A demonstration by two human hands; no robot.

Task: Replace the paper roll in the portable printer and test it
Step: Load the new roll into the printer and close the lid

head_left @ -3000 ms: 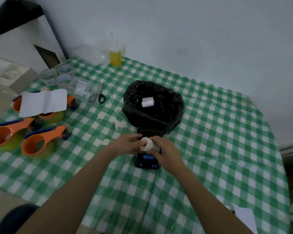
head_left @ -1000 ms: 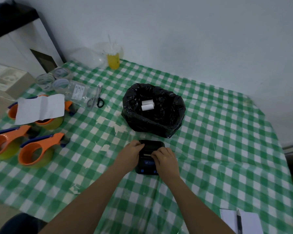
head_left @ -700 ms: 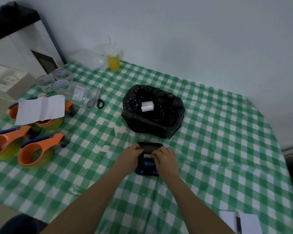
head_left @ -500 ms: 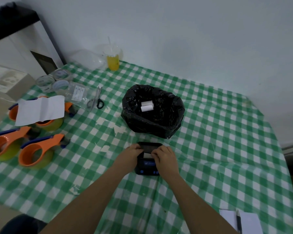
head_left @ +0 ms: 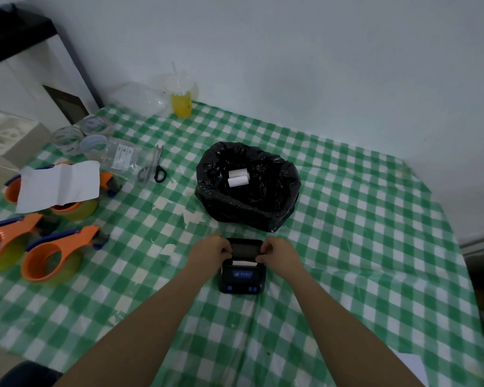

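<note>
Green-and-white checked plastic cloth [head_left: 361,247] covers the table, which stands against a pale, bare wall. Near the front edge of the cloth lies the small black portable printer [head_left: 242,275], with a lit blue display and small blue buttons on its near face. Its lid is nearly down, and a strip of white paper [head_left: 244,263] shows at the slot between lid and body. The left hand [head_left: 211,251] grips the lid's left edge with curled fingers; the right hand [head_left: 281,252] pinches the lid's right edge in the same way.

Just behind the printer sits a black plastic bin bag [head_left: 248,188], open at the top, with 2 white paper rolls [head_left: 237,177] lying side by side inside it. Left of the bag lie grey-and-black scissors [head_left: 154,169], beside a clear plastic packet [head_left: 120,159] and 3 rolls of clear tape [head_left: 80,134]. Farther left are 3 orange tape dispensers [head_left: 53,255], one under a creased white paper sheet [head_left: 59,184]. Behind the bag, at the wall, stands a clear cup of yellow drink [head_left: 181,103]. Right of the printer, at the cloth's near corner, part of a white sheet [head_left: 411,364] shows.
</note>
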